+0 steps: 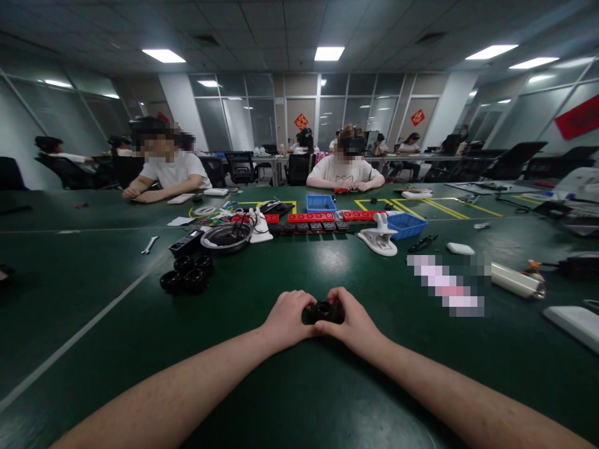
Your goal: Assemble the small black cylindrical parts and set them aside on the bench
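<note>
Both of my hands meet around one black ring-shaped part (324,308) on the green table (262,386). My left hand (290,318) curls round its left side, fingertips against it. From the right, my right hand (349,317) grips the same part with thumb and fingers, its thumb touching my left thumb. The part's round opening faces up; its lower portion is hidden by my thumbs. Several similar black round parts (187,274) stand grouped on the table to the left.
Beyond my hands lie a metal bowl (227,238), white clamp stands (380,237), red socket strips (311,217) and blue trays (408,226). A wrench (150,245) lies left, a cream cylinder (515,280) right. Two people sit across the table.
</note>
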Motion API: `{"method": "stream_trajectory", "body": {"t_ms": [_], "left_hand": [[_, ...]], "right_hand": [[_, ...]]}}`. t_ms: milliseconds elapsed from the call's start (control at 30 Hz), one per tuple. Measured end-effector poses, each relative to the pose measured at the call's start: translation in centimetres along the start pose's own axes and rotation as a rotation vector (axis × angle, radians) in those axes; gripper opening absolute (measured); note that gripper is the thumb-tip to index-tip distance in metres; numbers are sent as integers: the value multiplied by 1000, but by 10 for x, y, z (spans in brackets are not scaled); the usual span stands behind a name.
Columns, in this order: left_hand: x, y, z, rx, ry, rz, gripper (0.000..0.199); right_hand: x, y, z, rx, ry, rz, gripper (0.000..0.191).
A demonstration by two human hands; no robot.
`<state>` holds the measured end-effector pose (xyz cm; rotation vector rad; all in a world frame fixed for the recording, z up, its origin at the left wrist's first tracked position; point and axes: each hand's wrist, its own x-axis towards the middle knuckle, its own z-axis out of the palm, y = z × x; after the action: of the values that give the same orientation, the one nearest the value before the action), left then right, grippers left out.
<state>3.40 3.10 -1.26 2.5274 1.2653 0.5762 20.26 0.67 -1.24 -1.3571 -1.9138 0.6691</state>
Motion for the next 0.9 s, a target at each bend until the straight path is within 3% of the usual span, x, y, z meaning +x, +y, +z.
{"method": "stream_trajectory", "body": {"t_ms": [167,367,567,900], "left_hand": [[2,-2,1,-30,16,32,29],[3,-4,2,-43,-2,38,32],[4,-10,2,-102,-46,63,36],[6,-12,1,-78,-136,183,39]], "right_hand": [[1,-2,5,-64,32,15,27],[5,-1,-4,-66,-55,-95,16],[12,-1,-22,-23,-291,-265,23],[19,3,-40,36,-618,-310,37]]}}
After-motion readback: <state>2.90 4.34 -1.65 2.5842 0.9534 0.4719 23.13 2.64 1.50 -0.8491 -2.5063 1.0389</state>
